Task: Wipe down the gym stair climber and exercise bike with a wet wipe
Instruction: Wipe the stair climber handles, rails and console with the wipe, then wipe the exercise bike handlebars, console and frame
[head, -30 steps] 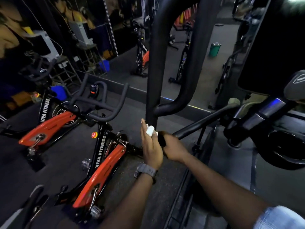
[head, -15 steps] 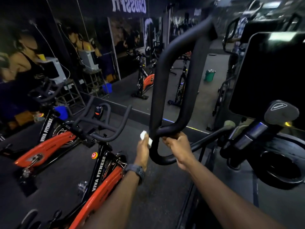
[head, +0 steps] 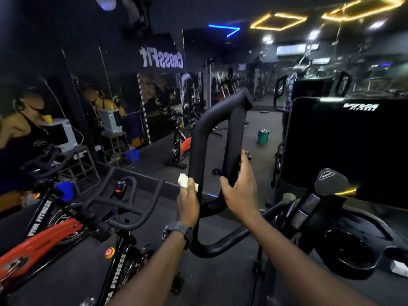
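Observation:
The stair climber's black looped handlebar rises in the middle of the view. My left hand holds a white wet wipe pressed against the loop's left tube. My right hand grips the loop's right tube, fingers wrapped round it. The climber's dark console screen stands at the right. An orange and black exercise bike with black handlebars sits below left of my hands.
A second orange bike stands at the far left. A mirror wall runs along the left and back. A green bucket sits on the dark floor beyond. The climber's black flywheel housing fills the lower right.
Both hands have slid upward along the looped handlebar, the left carrying the wipe up the left tube. The camera has tilted up, showing the ceiling lights.

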